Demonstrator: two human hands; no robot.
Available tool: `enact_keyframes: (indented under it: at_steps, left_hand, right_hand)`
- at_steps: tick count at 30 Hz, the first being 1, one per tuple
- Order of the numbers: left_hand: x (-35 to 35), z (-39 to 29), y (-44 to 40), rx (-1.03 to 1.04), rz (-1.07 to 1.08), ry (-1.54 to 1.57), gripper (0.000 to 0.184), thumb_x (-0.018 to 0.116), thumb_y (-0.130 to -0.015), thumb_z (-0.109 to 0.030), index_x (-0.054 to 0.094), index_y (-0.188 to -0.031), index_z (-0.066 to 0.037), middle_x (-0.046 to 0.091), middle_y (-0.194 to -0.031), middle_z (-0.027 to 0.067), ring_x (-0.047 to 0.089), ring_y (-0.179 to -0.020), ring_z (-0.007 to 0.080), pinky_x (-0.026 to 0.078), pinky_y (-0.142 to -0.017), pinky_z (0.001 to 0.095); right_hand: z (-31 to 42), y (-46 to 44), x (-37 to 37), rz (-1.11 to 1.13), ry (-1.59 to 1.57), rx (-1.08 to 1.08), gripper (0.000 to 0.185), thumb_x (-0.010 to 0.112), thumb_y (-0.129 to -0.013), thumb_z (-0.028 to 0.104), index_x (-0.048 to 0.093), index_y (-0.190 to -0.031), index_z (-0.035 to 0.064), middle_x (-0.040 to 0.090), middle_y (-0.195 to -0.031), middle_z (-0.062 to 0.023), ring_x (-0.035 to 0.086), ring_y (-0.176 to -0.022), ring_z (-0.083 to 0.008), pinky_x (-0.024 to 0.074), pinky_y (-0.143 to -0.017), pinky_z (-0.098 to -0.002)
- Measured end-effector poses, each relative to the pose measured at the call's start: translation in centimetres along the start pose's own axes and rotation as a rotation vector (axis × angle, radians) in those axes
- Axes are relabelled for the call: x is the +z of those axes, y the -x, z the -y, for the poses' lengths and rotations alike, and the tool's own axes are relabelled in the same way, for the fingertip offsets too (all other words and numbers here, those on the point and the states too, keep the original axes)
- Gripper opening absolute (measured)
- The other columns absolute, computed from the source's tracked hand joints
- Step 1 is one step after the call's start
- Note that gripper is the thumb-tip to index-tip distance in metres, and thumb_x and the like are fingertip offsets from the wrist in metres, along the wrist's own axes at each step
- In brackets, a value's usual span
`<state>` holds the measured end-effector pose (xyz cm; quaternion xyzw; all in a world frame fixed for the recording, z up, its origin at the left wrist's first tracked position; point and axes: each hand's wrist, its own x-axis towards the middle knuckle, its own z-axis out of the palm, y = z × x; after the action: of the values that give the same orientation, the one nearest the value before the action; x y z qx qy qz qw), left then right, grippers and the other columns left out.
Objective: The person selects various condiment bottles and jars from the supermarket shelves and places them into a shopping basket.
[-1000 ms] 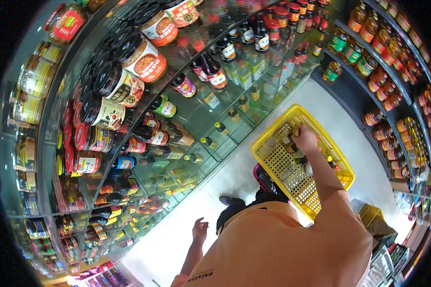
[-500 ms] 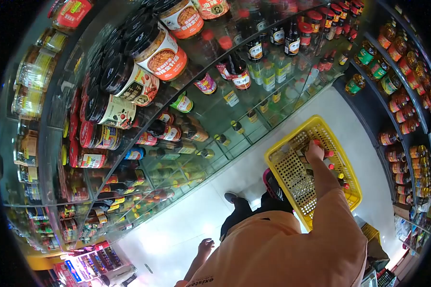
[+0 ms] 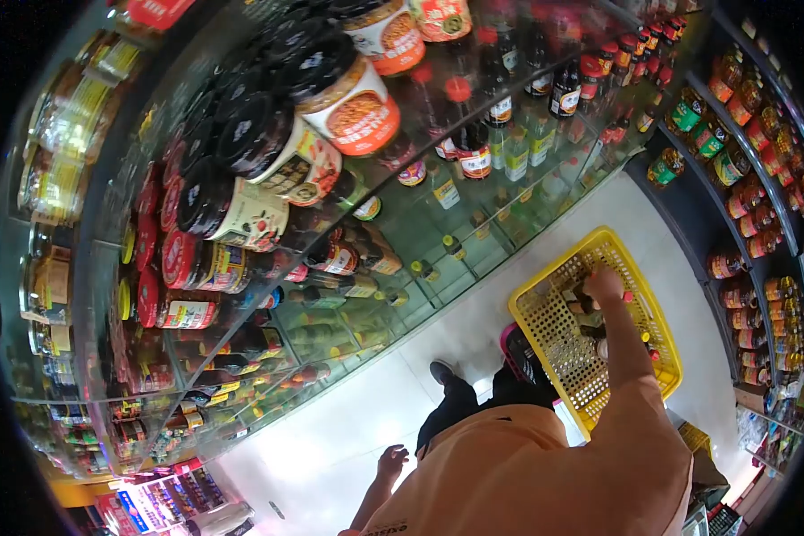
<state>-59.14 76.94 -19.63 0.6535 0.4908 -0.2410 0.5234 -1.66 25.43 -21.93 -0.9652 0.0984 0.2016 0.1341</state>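
Observation:
My right hand (image 3: pixel 604 284) reaches down into a yellow plastic basket (image 3: pixel 519 308) full of small holes. Its fingers are closed around the top of a bottle, whose cap they hide. Beside this hand, a red-capped bottle (image 3: pixel 628 297) and other bottles with red and yellow caps (image 3: pixel 649 347) stand along the basket's right side, partly covered by my forearm. Dark bottle bodies (image 3: pixel 576 302) show below the fingers. My left hand (image 3: pixel 391 461) hangs at my side above the floor, fingers loosely bent and apart, holding nothing.
Glass shelves (image 3: pixel 473 277) at the left carry labelled jars (image 3: pixel 353 112) and dark sauce bottles (image 3: pixel 473 156). Curved dark shelves on the right hold bottles of oil (image 3: pixel 782 308). A black and pink basket (image 3: pixel 518 353) is beside my legs on the pale floor (image 3: pixel 348 429).
The view has shifted, so the shelves and basket sit a little lower and further right. My right hand stays in the basket, slightly moved among the bottles. My left hand still hangs free.

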Motion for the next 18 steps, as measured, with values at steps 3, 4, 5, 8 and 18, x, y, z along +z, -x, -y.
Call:
enact_keyframes:
  at_steps: [3,4,5,8,18]
  left_hand:
    - [-0.5,-0.7,1.1,0.052,-0.004,-0.062,0.033,0.062,-0.097,-0.021,0.060,-0.124,-0.003,0.074,-0.103,0.0098,0.073,-0.087,0.0187,0.055,-0.072,0.0311]
    - [-0.8,-1.1,1.8,0.109,-0.023,-0.200,0.032,0.062,-0.097,-0.020,0.061,-0.124,-0.003,0.074,-0.103,0.0101,0.073,-0.088,0.0189,0.056,-0.072,0.0316]
    - [-1.2,-1.6,2.1,0.117,0.012,-0.191,0.033,0.063,-0.097,-0.021,0.061,-0.124,-0.003,0.074,-0.104,0.0120,0.073,-0.089,0.0196,0.057,-0.073,0.0334]
    - [-3.3,3.9,-2.3,0.107,0.137,-0.274,0.034,0.064,-0.097,-0.021,0.061,-0.124,-0.001,0.074,-0.103,0.0136,0.072,-0.088,0.0216,0.058,-0.074,0.0346]
    - [-9.3,1.8,-7.3,0.196,-0.005,-0.009,0.030,0.063,-0.096,-0.018,0.061,-0.117,0.003,0.073,-0.096,0.0146,0.072,-0.078,0.0225,0.058,-0.067,0.0337]
  right_hand:
    - [6.4,2.8,-9.4,-0.385,-0.376,-0.288,0.028,0.059,-0.085,0.014,0.062,-0.111,0.0033,0.071,-0.092,-0.0212,0.069,-0.088,-0.0391,0.0539,-0.076,-0.0457]
    - [9.8,3.9,-12.6,-0.450,-0.481,-0.371,0.025,0.063,-0.086,0.012,0.063,-0.110,0.0030,0.071,-0.094,-0.0192,0.069,-0.090,-0.0381,0.0539,-0.076,-0.0439]
    - [13.5,4.9,-15.6,-0.516,-0.588,-0.454,0.023,0.066,-0.088,0.011,0.064,-0.108,0.0027,0.072,-0.097,-0.0173,0.069,-0.092,-0.0370,0.0539,-0.077,-0.0421]
    - [23.6,7.0,-20.9,-0.480,-0.849,-0.699,0.033,0.071,-0.086,0.010,0.061,-0.117,0.0021,0.071,-0.106,-0.0139,0.069,-0.099,-0.0306,0.0542,-0.081,-0.0400]
    - [37.5,2.0,-22.2,-0.315,-1.201,-0.896,0.048,0.067,-0.092,0.006,0.049,-0.137,0.0033,0.066,-0.116,-0.0127,0.062,-0.105,-0.0213,0.0491,-0.092,-0.0350]
